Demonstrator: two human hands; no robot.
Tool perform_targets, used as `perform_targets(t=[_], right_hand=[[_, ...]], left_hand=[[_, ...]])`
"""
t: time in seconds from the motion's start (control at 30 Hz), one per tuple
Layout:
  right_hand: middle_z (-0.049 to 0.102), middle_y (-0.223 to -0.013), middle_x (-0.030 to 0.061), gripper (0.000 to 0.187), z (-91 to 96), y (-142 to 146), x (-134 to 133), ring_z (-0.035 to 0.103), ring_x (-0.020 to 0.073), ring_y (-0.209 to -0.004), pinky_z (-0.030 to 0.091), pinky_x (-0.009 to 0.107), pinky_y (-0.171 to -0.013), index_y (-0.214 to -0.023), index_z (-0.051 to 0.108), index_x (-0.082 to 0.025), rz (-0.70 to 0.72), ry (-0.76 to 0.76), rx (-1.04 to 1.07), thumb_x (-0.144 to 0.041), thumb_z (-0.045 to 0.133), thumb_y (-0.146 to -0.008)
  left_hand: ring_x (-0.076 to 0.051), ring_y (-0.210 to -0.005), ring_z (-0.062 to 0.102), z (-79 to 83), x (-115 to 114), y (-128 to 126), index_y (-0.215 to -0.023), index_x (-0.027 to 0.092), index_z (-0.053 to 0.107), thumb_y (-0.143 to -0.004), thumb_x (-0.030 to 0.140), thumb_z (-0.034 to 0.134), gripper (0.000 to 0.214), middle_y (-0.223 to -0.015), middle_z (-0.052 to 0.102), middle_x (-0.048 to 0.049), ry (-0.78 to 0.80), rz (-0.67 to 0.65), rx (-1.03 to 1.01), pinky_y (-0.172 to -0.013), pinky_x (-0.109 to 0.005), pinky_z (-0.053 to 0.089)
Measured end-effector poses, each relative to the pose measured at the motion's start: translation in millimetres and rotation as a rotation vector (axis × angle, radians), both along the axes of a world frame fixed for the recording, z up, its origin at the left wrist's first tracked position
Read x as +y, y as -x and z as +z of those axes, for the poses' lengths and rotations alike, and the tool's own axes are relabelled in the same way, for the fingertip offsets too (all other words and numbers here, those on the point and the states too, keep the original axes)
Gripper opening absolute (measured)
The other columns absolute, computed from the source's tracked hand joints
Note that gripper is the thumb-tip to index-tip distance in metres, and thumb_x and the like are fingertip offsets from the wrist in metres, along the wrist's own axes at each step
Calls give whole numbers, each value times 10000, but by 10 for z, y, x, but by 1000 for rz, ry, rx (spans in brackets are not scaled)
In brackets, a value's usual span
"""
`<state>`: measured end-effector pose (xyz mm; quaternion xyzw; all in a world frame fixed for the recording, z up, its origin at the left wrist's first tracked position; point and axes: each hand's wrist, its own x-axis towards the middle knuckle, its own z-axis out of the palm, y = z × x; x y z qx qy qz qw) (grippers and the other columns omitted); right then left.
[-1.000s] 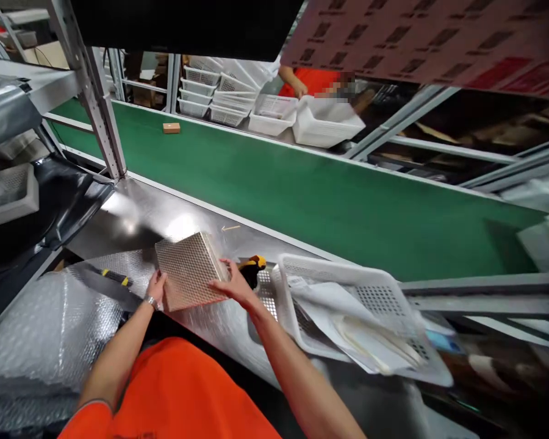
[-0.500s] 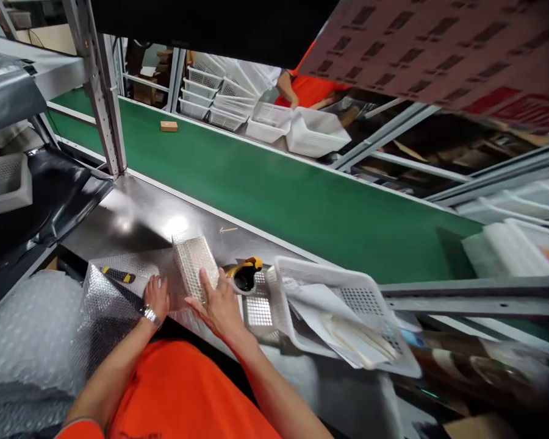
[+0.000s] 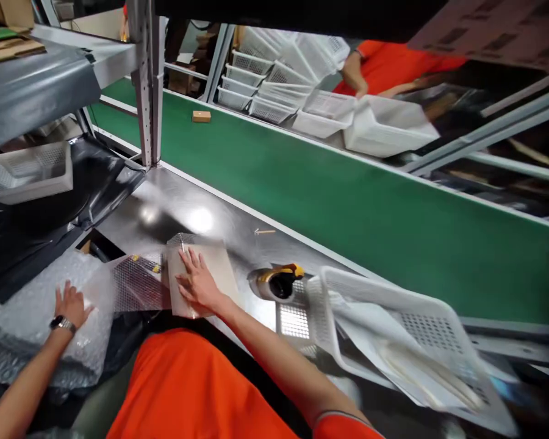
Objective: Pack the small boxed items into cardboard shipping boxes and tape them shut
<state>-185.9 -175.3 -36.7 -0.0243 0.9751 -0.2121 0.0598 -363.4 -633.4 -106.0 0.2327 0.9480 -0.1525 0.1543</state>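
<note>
A box (image 3: 222, 265) partly covered with clear bubble wrap lies on the metal table in front of me. My right hand (image 3: 199, 283) rests flat on its upper face with the fingers spread. From the box a strip of bubble wrap (image 3: 139, 289) stretches left to a bulky mass of bubble wrap (image 3: 41, 311). On that mass lies my left hand (image 3: 71, 308), fingers apart, with a watch on the wrist. Yellow parts of a tool (image 3: 156, 268) show through the strip. Right of the box stands a tape dispenser (image 3: 279, 283) with a yellow top.
At the right, a white basket (image 3: 393, 283) holds papers and packets. A green conveyor belt (image 3: 279, 177) runs behind the table, carrying a small brown box (image 3: 201, 116). Across it, a person in orange (image 3: 388, 64) reaches toward white baskets. A metal post (image 3: 149, 91) stands left.
My left hand has moved left from the strip onto the bubble wrap mass. The box now shows a broader face, and my right hand lies flat on it. The view has shifted left.
</note>
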Motion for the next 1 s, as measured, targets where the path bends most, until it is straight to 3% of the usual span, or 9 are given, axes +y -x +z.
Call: perform_targets(t=[0.1,0.23,0.37,0.5,0.57,0.67,0.83,0.9,1.0], right_hand=[[188,-2011,177,387,-180,167,-293,109,559,-1856,197,854,-1431,-1366,929,-167,-18,-32,-68,-280,777,-1029],[216,-2003,168,379,-450,250,-452,163,562,-1846,189,829,-1448,-1336,937,-152,-27,-93,-125,-239,783,-1001],[185,-2009,172,477,-652,182,-75,134,563,-1849,159,826,-1451,-1402,908,-136,-153,-175,-160,-205,827,-937],[206,-2012,149,444,-697,115,505,120,511,-1864,146,785,-1463,-1410,907,-144,-306,-165,-172,-198,681,-1032],[216,-2014,125,429,-696,92,667,106,484,-1871,132,764,-1472,-1378,920,-161,-332,-159,-182,-220,643,-1056],[209,-2018,116,410,-717,70,725,82,479,-1875,100,755,-1476,-1354,928,-175,-332,-167,-169,-270,648,-1069],[221,-2020,107,434,-796,52,686,78,492,-1872,70,778,-1465,-1465,889,-231,-312,-153,-108,-327,657,-1110],[224,-2022,94,481,-828,54,695,85,482,-1872,64,781,-1463,-1583,823,-287,-310,-125,-65,-375,632,-1150],[298,-2001,111,590,-860,38,786,181,458,-1858,148,758,-1464,-1734,684,-343,-302,-51,8,-477,648,-1160]], left_hand=[[-545,-1755,380,179,-62,143,-1384,29,829,-999,507,646,641,-1626,680,-363,43,95,52,-1408,-749,275],[-517,-1722,438,215,268,235,-1513,17,732,-993,393,642,648,-1639,675,-344,-122,166,137,-1386,-691,352],[-519,-1734,434,58,745,171,-1713,-73,510,-985,591,725,1009,-1749,558,-397,-283,134,46,-1426,-619,339],[-533,-1740,442,-228,1120,6,-1754,8,474,-727,598,971,1284,-1818,495,-381,-394,103,-159,-1412,-621,388],[-504,-1692,525,-331,1228,-13,-1644,66,607,-731,468,952,1056,-1776,570,-345,-509,119,-210,-1374,-600,447],[-404,-1365,783,-314,1238,127,-1181,176,810,-930,402,698,355,-1382,849,-236,-642,147,-276,-1219,-519,581],[-360,-985,840,292,864,619,-829,250,771,-966,691,472,551,-948,883,-156,-862,276,-302,-957,-487,681],[-391,-965,834,691,751,796,-839,228,821,-830,856,607,664,-928,886,-156,-1025,405,-319,-915,-515,695],[-418,-1033,847,1322,875,978,-873,201,874,-659,845,844,679,-980,909,-152,-1132,482,-432,-896,-509,715]])
